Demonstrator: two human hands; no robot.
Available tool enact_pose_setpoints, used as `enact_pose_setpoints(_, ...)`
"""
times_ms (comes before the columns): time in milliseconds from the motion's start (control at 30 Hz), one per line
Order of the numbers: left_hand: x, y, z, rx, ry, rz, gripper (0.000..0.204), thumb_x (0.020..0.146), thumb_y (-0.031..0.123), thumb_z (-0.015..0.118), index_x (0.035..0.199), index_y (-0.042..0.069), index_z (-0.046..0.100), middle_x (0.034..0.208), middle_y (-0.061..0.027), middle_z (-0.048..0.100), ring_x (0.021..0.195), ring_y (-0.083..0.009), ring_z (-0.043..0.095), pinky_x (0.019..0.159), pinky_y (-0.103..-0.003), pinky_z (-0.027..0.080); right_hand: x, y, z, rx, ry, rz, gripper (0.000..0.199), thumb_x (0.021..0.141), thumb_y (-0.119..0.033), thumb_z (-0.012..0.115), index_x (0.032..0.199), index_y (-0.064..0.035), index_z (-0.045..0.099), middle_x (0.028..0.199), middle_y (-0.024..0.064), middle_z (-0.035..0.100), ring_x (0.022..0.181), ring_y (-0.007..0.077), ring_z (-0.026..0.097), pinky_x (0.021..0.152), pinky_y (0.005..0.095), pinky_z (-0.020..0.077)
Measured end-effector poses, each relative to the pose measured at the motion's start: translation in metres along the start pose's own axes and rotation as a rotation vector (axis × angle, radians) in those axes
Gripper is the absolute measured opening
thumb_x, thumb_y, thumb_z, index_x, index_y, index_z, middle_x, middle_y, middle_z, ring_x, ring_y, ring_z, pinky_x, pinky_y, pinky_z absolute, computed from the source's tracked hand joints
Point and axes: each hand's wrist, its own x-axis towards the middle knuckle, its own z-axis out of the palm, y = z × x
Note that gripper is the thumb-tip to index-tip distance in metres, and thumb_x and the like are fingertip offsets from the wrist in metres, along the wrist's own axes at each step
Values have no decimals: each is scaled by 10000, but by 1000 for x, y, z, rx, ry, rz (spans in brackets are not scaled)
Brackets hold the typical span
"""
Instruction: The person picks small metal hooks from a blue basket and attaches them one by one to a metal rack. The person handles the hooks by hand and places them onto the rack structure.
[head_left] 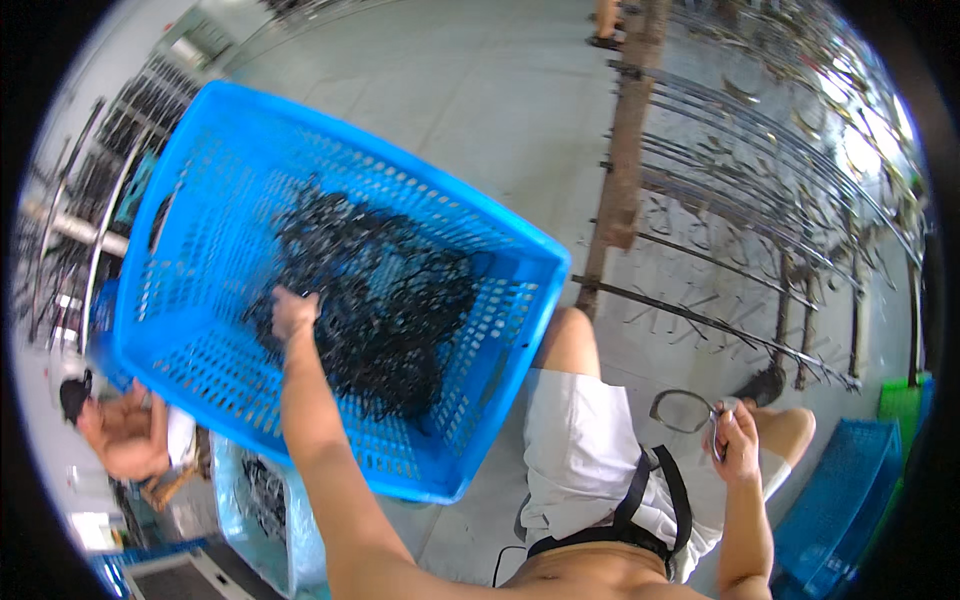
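Note:
A big blue slatted plastic crate (395,165) stands tilted in view at the left, its bottom heaped with thin, dark, curved pieces (385,300). Into it reaches my left hand (295,312), thumb and a forefinger apart at the left side of the heap. Nothing shows between those fingers; the rest are partly hidden. Above my right thigh, my right hand (737,440) is closed round the handle of a metal tool with a large round loop (683,411). The loop points left, away from the fist, and surrounds nothing.
A rack of dark bars (720,330) hung with many thin pieces fills the right, beside a brown post (625,150). Blue crates (840,490) stand lower right. A lined bin (300,520) holds more dark pieces. Another person (135,440) sits at left.

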Motion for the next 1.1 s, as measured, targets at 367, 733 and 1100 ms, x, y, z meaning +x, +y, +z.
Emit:
enact_pose_setpoints(367, 75, 16, 25, 110, 191, 412, 435, 844, 401, 546, 1024, 13, 624, 924, -178, 647, 716, -305, 621, 579, -412, 495, -60, -117, -103, -731, 686, -755, 137, 941, -131, 468, 1032, -66, 547, 652, -32, 462, 553, 58, 378, 496, 217, 338)
enact_pose_setpoints(733, -198, 46, -73, -962, -164, 338, 345, 837, 277, 551, 1029, -9, 569, 849, -144, 626, 645, -240, 586, 498, -341, 463, 14, -88, -289, 460, 1022, -843, 128, 919, -197, 553, 990, -97, 589, 539, -50, 373, 418, 65, 334, 404, 237, 291)
enact_pose_setpoints(1100, -287, 84, -31, -1015, -286, 299, 329, 807, 206, 581, 1060, -2, 563, 917, -142, 617, 714, -243, 588, 546, -340, 475, 21, -88, -295, 707, 758, -741, 133, 894, -132, 554, 996, -64, 604, 557, -76, 320, 467, 35, 270, 428, 206, 243)
